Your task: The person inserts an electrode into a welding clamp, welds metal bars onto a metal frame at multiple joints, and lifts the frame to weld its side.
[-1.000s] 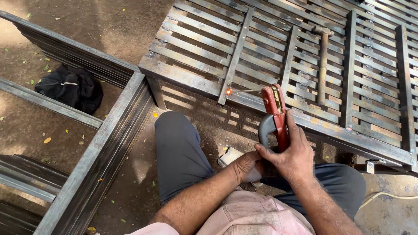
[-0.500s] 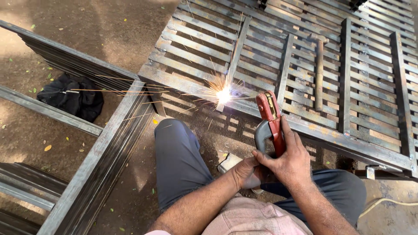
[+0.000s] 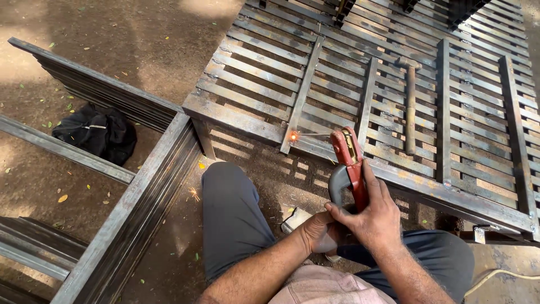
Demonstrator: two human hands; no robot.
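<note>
A red electrode holder [image 3: 350, 166] is being gripped by the right hand [image 3: 376, 217], whose fingers are wrapped tight around the handle, while the left hand [image 3: 316, 231] is being closed underneath it in support, seemingly on the lower handle and the grey cable loop [image 3: 336, 186]; exactly what it is pressing on cannot be told. The thin welding rod [image 3: 315, 134] is being held out from the holder toward the near rail of the slatted steel grille [image 3: 236, 118], just where a flat crossbar [image 3: 301, 95] meets that rail. Half a second ago a bright arc and a spray of sparks were being thrown from that joint; now only a small orange glow [image 3: 293, 135] is being left at the rod tip, so the arc is judged to have been broken and the spot to be cooling. A hammer [image 3: 410, 107] is lying across the slats well beyond the holder. A steel frame [image 3: 140, 197] is lying on the dirt at the left, and a black bag [image 3: 95, 132] is resting inside it.
</note>
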